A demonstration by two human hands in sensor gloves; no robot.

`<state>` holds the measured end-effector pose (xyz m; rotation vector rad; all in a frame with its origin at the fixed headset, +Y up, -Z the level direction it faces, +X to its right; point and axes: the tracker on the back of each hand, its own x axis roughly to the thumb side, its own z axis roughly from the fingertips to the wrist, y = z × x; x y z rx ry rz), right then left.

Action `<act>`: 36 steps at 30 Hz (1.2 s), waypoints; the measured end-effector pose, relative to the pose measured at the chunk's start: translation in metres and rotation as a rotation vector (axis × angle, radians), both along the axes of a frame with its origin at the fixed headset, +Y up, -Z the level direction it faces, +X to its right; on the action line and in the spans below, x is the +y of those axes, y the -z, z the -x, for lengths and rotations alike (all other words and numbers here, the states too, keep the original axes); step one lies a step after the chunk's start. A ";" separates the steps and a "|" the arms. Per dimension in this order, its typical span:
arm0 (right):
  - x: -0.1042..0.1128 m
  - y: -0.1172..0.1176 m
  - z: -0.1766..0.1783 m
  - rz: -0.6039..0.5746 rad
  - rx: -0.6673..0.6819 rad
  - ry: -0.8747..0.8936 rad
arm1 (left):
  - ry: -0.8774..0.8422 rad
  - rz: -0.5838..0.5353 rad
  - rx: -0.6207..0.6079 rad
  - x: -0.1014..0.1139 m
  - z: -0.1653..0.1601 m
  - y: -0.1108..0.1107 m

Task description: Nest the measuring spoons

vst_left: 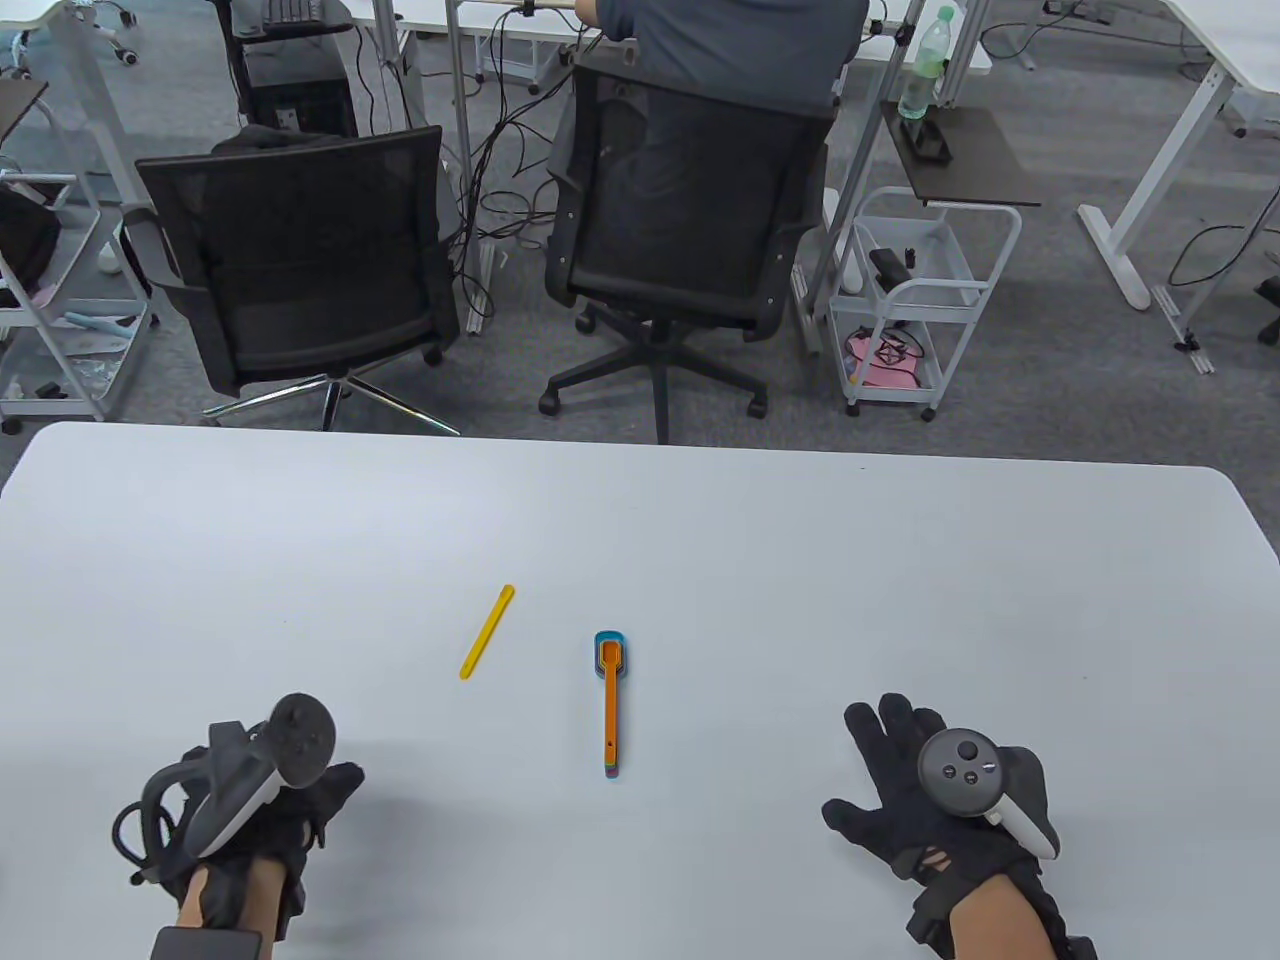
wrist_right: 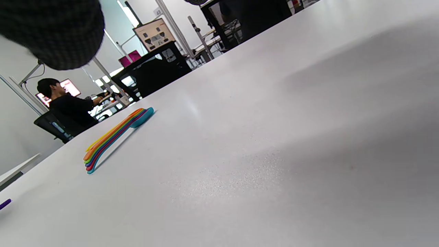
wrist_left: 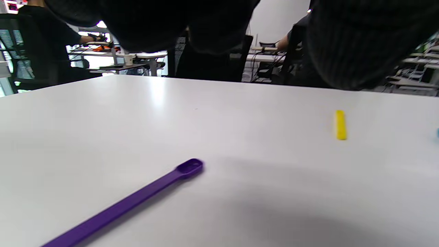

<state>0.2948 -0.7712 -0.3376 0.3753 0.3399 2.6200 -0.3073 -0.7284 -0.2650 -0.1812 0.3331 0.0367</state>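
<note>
Orange-topped spoon stack (vst_left: 609, 702) nested, between both hands | yellow spoon (vst_left: 487, 632) beyond left hand (vst_left: 255, 800), purple spoon (wrist_left: 130, 200) beneath its fingers: both left | right hand (vst_left: 935, 800) fingers spread, left's unclear

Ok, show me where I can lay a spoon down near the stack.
Bare table lies right of the nested spoon stack, up to the right hand. Left is tighter: the yellow stick, then the purple spoon by the left hand.

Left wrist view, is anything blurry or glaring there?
Left wrist view: the dark gloved left hand at the top is out of focus, the long purple plastic measuring spoon is fairly sharp, and a soft glare streak sits on the white table.
</note>
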 end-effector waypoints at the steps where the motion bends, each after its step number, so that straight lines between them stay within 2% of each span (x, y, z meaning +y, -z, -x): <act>1: 0.000 0.000 0.000 0.001 0.000 0.002 | 0.010 0.022 0.015 -0.003 0.007 -0.002; 4: -0.001 0.000 0.002 0.007 0.007 0.002 | 0.018 0.095 0.063 -0.016 0.029 -0.010; 8: -0.003 0.000 0.005 0.017 0.014 -0.004 | 0.025 0.137 0.114 -0.035 0.048 -0.022; 13: -0.004 -0.001 0.005 0.027 0.010 -0.011 | 0.020 0.172 0.135 -0.051 0.057 -0.028; 18: -0.003 -0.002 0.005 0.034 0.000 -0.019 | 0.063 0.244 0.140 -0.069 0.056 -0.024; 26: -0.005 0.000 0.007 0.047 0.001 -0.047 | 0.033 0.246 0.156 -0.071 0.055 -0.024; 36: -0.007 0.000 0.008 0.052 -0.005 -0.060 | 0.090 0.204 0.156 -0.072 0.051 -0.023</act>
